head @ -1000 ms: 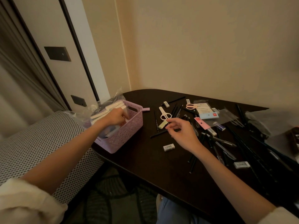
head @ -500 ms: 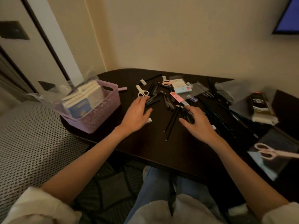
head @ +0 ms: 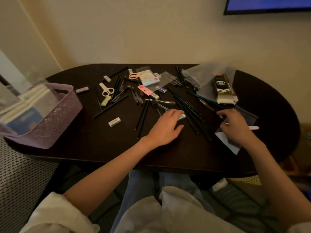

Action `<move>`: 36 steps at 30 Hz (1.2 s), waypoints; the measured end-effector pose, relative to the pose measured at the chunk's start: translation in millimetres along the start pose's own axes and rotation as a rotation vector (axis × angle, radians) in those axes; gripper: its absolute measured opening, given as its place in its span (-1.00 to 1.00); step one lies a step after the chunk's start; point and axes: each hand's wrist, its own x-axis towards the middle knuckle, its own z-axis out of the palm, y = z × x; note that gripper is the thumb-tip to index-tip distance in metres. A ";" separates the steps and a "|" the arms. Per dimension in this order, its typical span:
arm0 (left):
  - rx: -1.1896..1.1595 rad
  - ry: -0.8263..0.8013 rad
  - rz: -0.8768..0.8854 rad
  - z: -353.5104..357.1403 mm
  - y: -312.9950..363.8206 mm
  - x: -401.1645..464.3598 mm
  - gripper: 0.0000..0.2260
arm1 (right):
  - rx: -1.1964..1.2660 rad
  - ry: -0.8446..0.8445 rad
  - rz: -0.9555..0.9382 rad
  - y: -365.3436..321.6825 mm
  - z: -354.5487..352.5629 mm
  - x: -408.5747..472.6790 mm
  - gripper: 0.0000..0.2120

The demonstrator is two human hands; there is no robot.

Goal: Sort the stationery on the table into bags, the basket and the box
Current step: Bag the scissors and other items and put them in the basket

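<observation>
- Reaching over a dark oval table point(head: 104, 148), the left hand point(head: 165, 128) lies flat with fingers spread and relaxed, fingertips touching a small white eraser point(head: 182, 116) near the table's middle; nothing is pinched.
- Right hand point(head: 235, 126), at 3 o'clock of the left, rests on a clear plastic bag point(head: 227, 140) with pink scissors point(head: 253, 127) poking out beyond it; fingers loosely bent. Whether they pinch the bag, cannot tell.
- Loose stationery sits from 10 to 2 o'clock of the hands: black pencils point(head: 188, 108), pens point(head: 161, 101), white scissors point(head: 106, 89), another eraser point(head: 114, 121).
- Purple basket point(head: 55, 115) at 9 o'clock, at the table's left edge, already holding notepads in a bag.
- Handling, judged: pencils are light, stiff and apt to roll, so gather several and take them mid-shaft. Erasers are small and grippy, so pinch the long sides. The bag is limp and slippery; take it at the mouth.
- Against half a second back: both hands sit further right; the left has gone from beside the white scissors to the pencil pile, the right from the pens to the bag.
</observation>
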 end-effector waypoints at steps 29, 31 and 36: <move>-0.057 0.033 0.469 26.8 36.2 28.0 -0.93 | 0.257 0.028 0.025 -11.7 -13.1 37.0 -0.75; -0.073 0.086 0.440 10.2 24.6 19.4 -0.91 | 0.306 0.077 0.009 -22.8 -14.2 40.4 -0.74; 0.102 0.184 0.412 -33.2 -13.1 -12.3 -0.80 | 0.408 0.123 -0.049 -45.7 -5.9 48.9 -0.74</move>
